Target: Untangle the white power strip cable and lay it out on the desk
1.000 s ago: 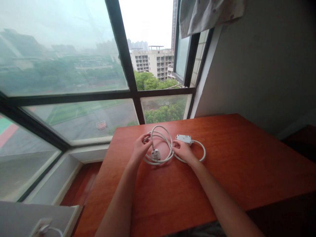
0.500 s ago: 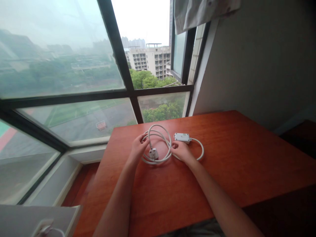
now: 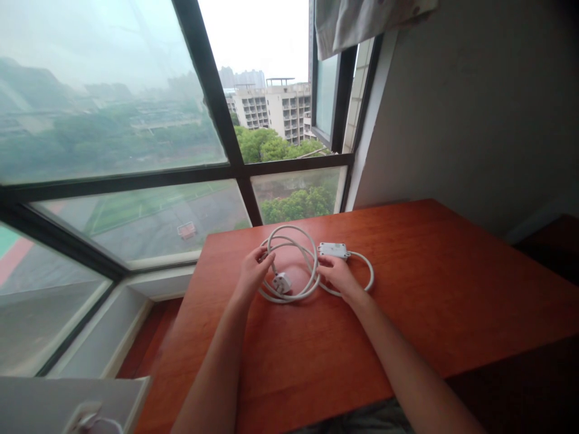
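A white power cord [image 3: 296, 298] lies in loose loops on the red-brown wooden table [image 3: 307, 361]. Its plug [image 3: 282, 283], with pins showing, is inside the loops near their lower left. At the left side of the coil, my left hand [image 3: 254, 270] has thumb and fingers closed around the cord. My right hand [image 3: 338, 276] pinches the coil's right edge, fingertips partly hidden. Just beyond that hand sits a small white rectangular box [image 3: 333, 249] with tabs at its ends, joined to the cord by a curve on the right.
Dark-framed windows [image 3: 181, 176] stand along the table's far and left sides, one pane open outward. A grey wall [image 3: 452, 120] rises at the right, and a pale cloth [image 3: 362, 27] hangs above. A white ledge [image 3: 67, 398] is at lower left.
The coil's upper loop and right edge have shifted slightly right along with my right hand. The plug has tilted a little. My left hand stays almost in place.
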`<state>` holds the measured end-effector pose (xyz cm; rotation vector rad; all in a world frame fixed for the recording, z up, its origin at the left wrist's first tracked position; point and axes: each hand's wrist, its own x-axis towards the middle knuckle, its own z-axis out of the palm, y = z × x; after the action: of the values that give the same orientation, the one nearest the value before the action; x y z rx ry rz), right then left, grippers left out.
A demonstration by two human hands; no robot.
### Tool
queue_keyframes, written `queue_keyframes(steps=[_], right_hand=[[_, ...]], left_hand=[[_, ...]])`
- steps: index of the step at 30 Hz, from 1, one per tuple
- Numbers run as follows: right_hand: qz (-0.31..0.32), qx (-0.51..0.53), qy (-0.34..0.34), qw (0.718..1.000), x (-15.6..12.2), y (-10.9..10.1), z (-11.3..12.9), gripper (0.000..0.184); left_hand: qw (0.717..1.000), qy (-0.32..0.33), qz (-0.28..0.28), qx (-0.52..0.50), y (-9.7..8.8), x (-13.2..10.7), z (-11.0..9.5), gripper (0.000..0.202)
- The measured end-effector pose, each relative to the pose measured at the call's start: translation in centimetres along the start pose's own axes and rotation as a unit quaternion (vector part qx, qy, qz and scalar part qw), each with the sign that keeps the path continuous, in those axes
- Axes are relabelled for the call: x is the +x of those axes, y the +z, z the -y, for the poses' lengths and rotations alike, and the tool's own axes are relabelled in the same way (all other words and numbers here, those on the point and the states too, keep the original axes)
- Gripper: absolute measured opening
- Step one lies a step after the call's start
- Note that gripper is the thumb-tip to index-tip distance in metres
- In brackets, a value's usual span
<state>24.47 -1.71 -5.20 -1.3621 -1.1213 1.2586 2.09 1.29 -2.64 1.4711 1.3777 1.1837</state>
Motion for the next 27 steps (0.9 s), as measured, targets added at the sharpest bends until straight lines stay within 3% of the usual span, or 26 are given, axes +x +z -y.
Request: queue_keyframes(steps=[9,13,16,22,27], right_hand=[[0.016,-0.007,-0.009,1.0,0.0,0.0,0.0,0.032],[-0.003,-0.047,-0.074,0.996,0.6,0.2,-0.9,0.027],[-0.014,-0.1,-0.116,0.988,1.0,0.2,-1.6,0.022],[-0.011,-0.115,-0.12,0.986,1.0,0.1,-1.8,0.024],[-0.008,-0.107,-0.127,0.986,1.0,-0.3,-1.5,0.023]], left_hand=[[0.999,-0.01,-0.028,-0.029,0.1,-0.3,-1.0,0.043],[0.999,0.001,-0.03,-0.046,0.2,-0.3,-1.3,0.042],[0.998,0.036,-0.046,-0.008,0.2,-0.3,-1.3,0.032],[0.995,0.054,-0.081,0.031,-0.3,-0.7,-2.3,0.028],[0.995,0.043,-0.074,-0.05,-1.1,-1.0,-3.7,0.032]])
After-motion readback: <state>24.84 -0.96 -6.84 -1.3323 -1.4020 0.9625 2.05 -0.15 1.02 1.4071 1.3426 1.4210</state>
